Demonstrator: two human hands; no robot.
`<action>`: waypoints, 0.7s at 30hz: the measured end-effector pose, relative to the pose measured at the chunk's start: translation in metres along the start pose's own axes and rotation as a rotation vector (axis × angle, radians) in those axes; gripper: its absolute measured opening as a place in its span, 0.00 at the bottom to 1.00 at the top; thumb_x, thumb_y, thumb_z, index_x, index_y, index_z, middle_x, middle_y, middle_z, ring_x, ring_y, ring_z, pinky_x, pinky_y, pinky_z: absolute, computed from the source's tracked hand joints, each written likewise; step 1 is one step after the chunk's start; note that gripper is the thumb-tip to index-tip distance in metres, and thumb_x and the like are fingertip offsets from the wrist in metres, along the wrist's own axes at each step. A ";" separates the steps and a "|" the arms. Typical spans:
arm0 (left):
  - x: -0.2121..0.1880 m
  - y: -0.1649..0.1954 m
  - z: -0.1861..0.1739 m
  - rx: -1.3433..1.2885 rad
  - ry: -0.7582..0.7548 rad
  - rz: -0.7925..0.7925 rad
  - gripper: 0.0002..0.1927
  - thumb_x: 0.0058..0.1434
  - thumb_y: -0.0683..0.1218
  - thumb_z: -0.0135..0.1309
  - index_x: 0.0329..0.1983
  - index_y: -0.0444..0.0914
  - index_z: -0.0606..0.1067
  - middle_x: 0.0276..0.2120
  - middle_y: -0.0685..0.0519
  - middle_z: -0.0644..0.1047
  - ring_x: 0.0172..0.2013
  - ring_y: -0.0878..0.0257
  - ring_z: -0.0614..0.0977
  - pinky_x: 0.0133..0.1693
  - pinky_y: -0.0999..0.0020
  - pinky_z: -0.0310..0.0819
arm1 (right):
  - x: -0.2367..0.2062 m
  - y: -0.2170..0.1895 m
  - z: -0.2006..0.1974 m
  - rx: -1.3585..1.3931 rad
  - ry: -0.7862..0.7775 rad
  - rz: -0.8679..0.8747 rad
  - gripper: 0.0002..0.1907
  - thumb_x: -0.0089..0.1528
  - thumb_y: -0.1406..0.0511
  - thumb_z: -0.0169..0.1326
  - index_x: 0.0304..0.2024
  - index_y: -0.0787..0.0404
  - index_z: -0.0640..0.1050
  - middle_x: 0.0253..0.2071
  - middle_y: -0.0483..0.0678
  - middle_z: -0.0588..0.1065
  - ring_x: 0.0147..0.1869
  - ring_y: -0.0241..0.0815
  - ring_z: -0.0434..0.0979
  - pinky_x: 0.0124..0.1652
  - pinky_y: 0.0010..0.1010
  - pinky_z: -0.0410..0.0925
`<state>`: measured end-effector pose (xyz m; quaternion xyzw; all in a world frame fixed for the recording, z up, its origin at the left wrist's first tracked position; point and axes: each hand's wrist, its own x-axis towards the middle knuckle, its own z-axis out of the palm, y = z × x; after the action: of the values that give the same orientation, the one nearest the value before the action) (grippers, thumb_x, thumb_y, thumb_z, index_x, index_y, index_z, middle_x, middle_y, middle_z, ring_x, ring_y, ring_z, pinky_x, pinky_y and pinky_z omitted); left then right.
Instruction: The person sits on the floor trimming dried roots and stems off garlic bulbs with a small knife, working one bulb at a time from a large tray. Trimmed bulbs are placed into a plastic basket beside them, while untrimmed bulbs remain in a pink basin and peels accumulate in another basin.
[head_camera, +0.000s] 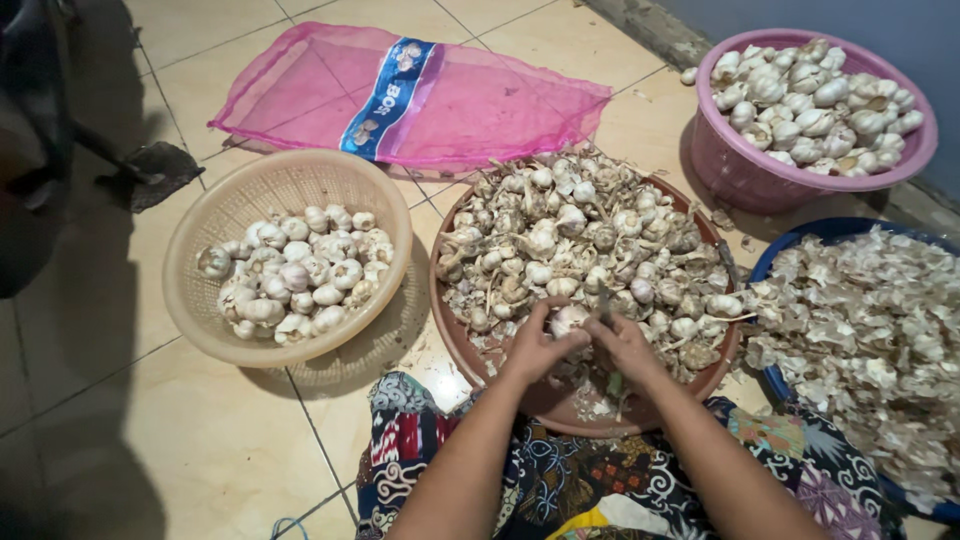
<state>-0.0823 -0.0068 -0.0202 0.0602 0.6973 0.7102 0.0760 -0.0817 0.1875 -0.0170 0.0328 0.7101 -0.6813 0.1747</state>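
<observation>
We see both forearms reaching forward from six o'clock, meeting over the near rim of the brown basin (455, 335). The left hand (535, 345) curls its fingers around one garlic bulb (568, 318); the right hand (625, 345) is closed on a small knife (606, 303) just beside that bulb. At twelve o'clock lies one flat pink mesh sack (470, 105) with a blue band label (393, 85). We count four containers: the basin, a beige basket (200, 225) at nine o'clock, a pink tub (745, 170) at two o'clock, and a blue basin (775, 255) of papery skins at three o'clock.
</observation>
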 end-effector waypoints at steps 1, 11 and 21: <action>0.001 -0.002 0.000 -0.171 -0.048 -0.141 0.32 0.60 0.51 0.61 0.65 0.47 0.63 0.50 0.51 0.73 0.47 0.57 0.80 0.42 0.65 0.81 | 0.001 0.000 0.001 0.032 0.012 -0.007 0.20 0.67 0.57 0.56 0.54 0.64 0.79 0.30 0.43 0.71 0.27 0.33 0.66 0.27 0.24 0.60; 0.004 -0.049 0.010 -0.460 0.133 -0.185 0.11 0.68 0.50 0.53 0.46 0.40 0.71 0.36 0.55 0.76 0.30 0.67 0.76 0.27 0.69 0.71 | -0.009 0.014 0.039 -0.022 0.033 -0.413 0.13 0.69 0.63 0.57 0.51 0.65 0.74 0.38 0.41 0.76 0.38 0.27 0.74 0.36 0.22 0.70; 0.014 -0.060 0.008 0.028 0.100 -0.044 0.19 0.72 0.59 0.44 0.47 0.37 0.67 0.42 0.47 0.75 0.46 0.58 0.76 0.51 0.64 0.68 | 0.000 -0.015 0.024 -0.021 0.048 -0.164 0.14 0.66 0.57 0.52 0.49 0.57 0.76 0.27 0.39 0.71 0.25 0.30 0.63 0.25 0.24 0.58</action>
<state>-0.0930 0.0048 -0.0807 0.0101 0.7112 0.7007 0.0558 -0.0809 0.1626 -0.0034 -0.0112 0.7215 -0.6848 0.1014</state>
